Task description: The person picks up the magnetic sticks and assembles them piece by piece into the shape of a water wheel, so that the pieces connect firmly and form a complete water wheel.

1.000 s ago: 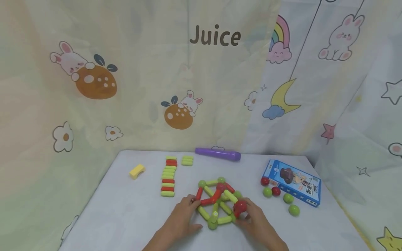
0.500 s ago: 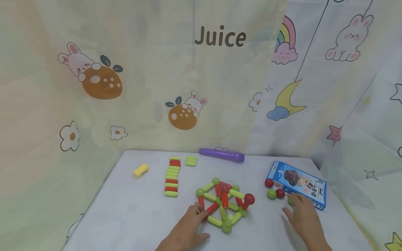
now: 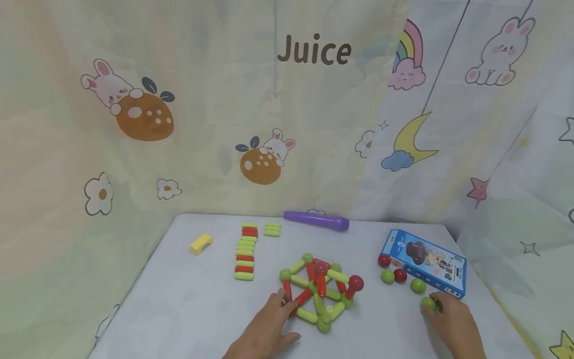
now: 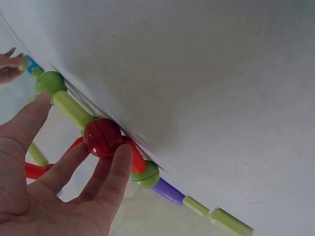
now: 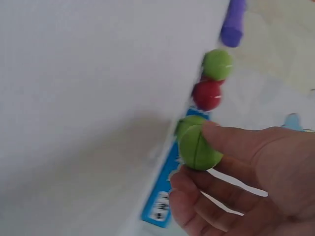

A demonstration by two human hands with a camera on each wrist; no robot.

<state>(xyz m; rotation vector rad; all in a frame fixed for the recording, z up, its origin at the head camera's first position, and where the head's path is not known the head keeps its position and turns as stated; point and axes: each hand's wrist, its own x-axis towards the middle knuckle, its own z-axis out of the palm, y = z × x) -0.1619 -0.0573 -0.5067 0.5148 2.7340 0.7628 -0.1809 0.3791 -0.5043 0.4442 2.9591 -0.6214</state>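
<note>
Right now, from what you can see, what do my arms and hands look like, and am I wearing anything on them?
Your left hand and right hand look bare: no gloves or rings show. No sleeves or cables are visible either.

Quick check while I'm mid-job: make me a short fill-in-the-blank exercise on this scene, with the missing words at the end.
1. The right hand pinches a ball coloured ____.
2. The left hand touches a ball-and-stick frame whose pieces are green and ____.
3. The tube at the table's far edge is ____.
4. The arched block is ____.

Missing words: green; red; purple; yellow.
</note>
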